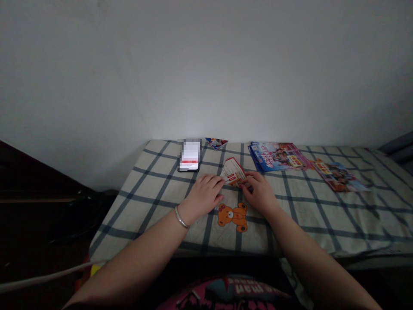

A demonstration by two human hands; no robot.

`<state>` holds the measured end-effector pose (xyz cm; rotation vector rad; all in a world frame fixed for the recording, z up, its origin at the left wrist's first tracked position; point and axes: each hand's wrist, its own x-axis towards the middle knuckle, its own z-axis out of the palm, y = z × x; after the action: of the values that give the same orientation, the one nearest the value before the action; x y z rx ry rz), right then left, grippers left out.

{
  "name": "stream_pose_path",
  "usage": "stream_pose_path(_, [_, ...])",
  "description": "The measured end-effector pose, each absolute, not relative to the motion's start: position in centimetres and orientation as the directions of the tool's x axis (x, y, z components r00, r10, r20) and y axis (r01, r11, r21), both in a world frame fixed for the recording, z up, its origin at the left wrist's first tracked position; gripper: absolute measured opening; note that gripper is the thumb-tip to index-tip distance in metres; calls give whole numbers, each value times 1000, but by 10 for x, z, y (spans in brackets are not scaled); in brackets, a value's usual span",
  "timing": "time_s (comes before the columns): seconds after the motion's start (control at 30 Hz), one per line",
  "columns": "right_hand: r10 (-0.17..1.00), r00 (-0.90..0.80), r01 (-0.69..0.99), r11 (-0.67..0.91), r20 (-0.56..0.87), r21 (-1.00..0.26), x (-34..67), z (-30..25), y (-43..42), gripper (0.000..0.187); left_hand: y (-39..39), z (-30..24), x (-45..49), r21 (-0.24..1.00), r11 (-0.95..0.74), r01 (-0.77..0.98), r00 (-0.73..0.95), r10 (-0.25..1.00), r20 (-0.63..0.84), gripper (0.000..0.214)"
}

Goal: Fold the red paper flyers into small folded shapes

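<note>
A folded paper flyer (232, 173), white with red edges and printed patches, lies on the checked cloth between my hands. My right hand (260, 193) pinches its lower right edge between thumb and fingers. On the other side, my left hand (204, 194) lies palm down, its fingertips at the flyer's left edge and its thumb apart from them on the cloth. A bracelet (181, 217) circles my left wrist. Just below the flyer is an orange teddy bear picture (232, 217) on the cloth.
A phone (190, 156) with a lit screen lies at the back left. Beside it is a small folded paper triangle (217, 143). Several colourful flyers (277, 156) are stacked at the back right, with another flyer (341, 174) farther right. A wall (206, 77) rises behind the checked cloth (155, 185).
</note>
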<state>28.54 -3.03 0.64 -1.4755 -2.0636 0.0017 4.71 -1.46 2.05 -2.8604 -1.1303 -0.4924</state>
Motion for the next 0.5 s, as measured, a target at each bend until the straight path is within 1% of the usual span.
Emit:
stream_pose_path(0.1, [852,-297,803,467,431,-370,282,9,-35,14,-15,20,47,111,-729,676,678,674,293,47])
stream_pose_path(0.2, [834,-367,742,529,411,-411,281,11,-39,22,-14,19,46,127,-723,679,671,681,292,46])
stream_pose_path(0.3, [831,-353,684,543,431,-487,282,10,-38,27,-12,17,45,135,-740,659,688,666,290,46])
stream_pose_path(0.37, [834,-341,666,540,433,-515,284,8,-35,28,-10,16,44,135,-754,643,703,651,286,46])
stream_pose_path(0.43, [848,-316,687,514,425,-514,287,7,-31,28,-9,15,44,131,-767,628,716,636,287,44])
stream_pose_path(0.5, [881,-264,734,448,393,-511,290,8,-25,29,-8,14,43,132,-772,621,721,630,288,43])
